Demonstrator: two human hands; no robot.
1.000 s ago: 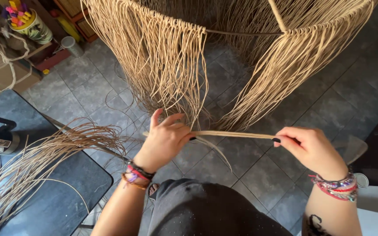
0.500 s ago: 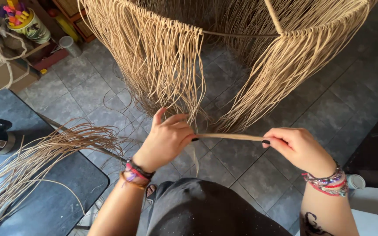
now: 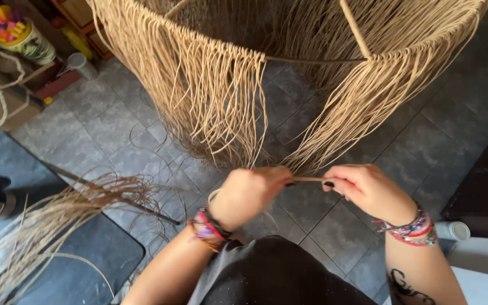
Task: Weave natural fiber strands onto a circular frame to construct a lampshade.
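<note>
Head view, looking down. Left hand [image 3: 251,195] clenched around one end of a flat tan strand [image 3: 307,179]; right hand [image 3: 368,189] pinching the other end between fingertips. Strand stretched taut between both hands, long axis running left to right, level, just short of the hanging fringe [image 3: 221,96] ahead of the knuckles. Hands near each other, equally close to the strand. Loose bundle of spare fibres [image 3: 46,226] lying well off to the outside of the left hand.

hanging fringe [image 3: 221,101] blocks ahead; open tiled floor [image 3: 334,226] below
</note>
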